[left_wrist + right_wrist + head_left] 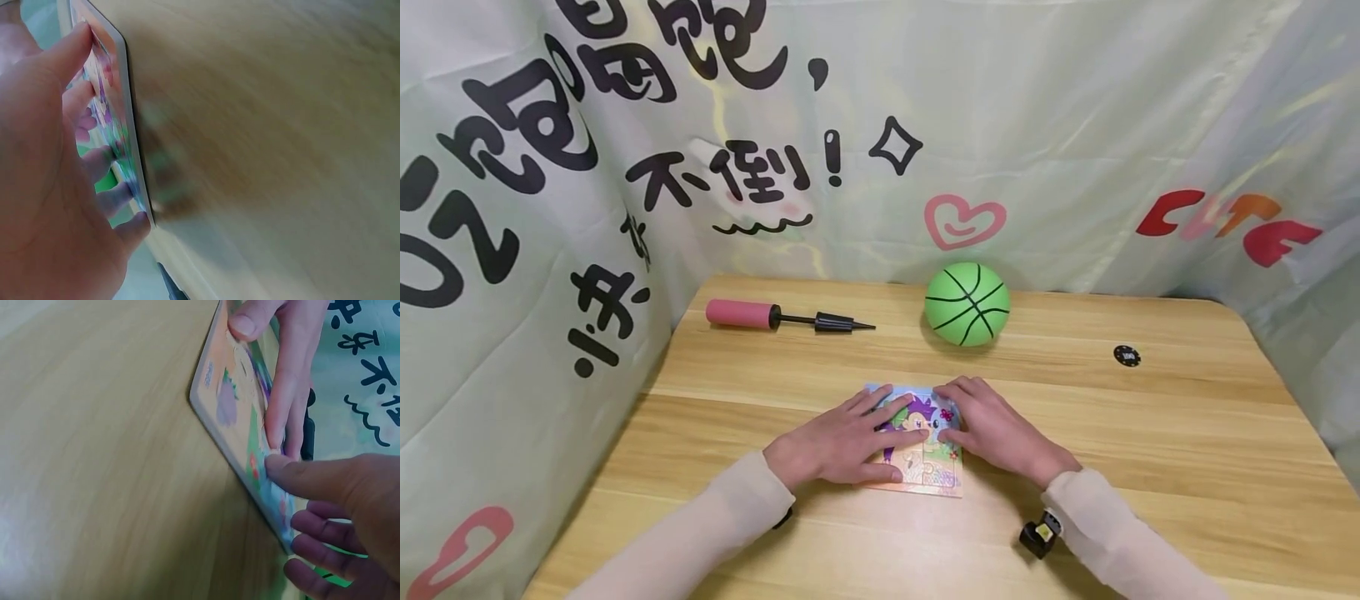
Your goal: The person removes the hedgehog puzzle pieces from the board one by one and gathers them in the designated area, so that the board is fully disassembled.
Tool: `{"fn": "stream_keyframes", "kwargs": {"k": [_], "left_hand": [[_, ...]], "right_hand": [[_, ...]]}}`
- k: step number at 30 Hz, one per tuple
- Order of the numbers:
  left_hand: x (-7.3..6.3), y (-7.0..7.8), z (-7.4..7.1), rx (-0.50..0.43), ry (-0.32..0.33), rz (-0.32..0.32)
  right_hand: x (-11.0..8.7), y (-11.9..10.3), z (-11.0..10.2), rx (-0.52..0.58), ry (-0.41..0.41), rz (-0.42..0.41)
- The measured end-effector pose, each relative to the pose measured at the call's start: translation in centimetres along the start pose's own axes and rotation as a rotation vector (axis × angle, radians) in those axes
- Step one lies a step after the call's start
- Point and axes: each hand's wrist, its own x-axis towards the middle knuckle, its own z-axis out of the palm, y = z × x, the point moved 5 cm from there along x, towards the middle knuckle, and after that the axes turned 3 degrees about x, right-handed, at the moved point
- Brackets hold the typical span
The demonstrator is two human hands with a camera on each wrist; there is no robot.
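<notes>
A small jigsaw puzzle [916, 477] with a purple-haired cartoon animal lies flat in its board on the table. My left hand [853, 437] rests on its left part, fingers spread and mostly straight across the picture; the left wrist view shows the thumb and fingertips on its face. At the right side is my right hand [1000, 429], its thumb touching the picture and its other fingers slightly bent over the far right corner. The right wrist view shows this right thumb [284, 469] close to the left hand's fingers. Both hands cover parts of the picture.
On the wooden table [1187, 450], a pink hand pump [741, 314] with a black nozzle lies at the back left. A green ball [967, 304] with black lines sits behind the puzzle. A black round chip [1127, 356] lies to the right. Printed cloth [1060, 125] hangs around the table.
</notes>
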Motion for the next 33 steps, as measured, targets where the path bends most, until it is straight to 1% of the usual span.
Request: {"fn": "stream_keyframes", "kwargs": {"k": [4,9,15,22,25,28,30,33], "left_hand": [[-0.1,-0.1,-0.1,-0.002,0.005,-0.01],[-0.1,0.0,-0.1,-0.008,0.001,-0.014],[0.0,0.1,-0.2,-0.01,0.002,-0.013],[0.0,0.1,-0.3,-0.022,-0.006,-0.018],[0.0,0.1,-0.3,-0.022,-0.006,-0.015],[0.0,0.1,-0.3,-0.021,-0.001,-0.013],[0.0,0.1,-0.3,-0.023,0.003,-0.01],[0.0,0.1,-0.4,-0.028,0.008,-0.006]], "right_hand": [[0.3,-0.6,-0.2,-0.015,-0.002,-0.01],[0.9,-0.6,-0.3,0.018,-0.027,-0.009],[1.4,-0.3,-0.3,0.064,-0.086,0.031],[1.7,-0.3,-0.3,0.077,-0.11,0.061],[1.7,-0.3,-0.3,0.085,-0.103,0.071],[1.7,-0.1,-0.3,0.111,-0.077,0.071],[1.7,0.1,-0.2,0.162,-0.054,0.066],[1.5,0.5,-0.1,0.259,-0.021,0.028]]}}
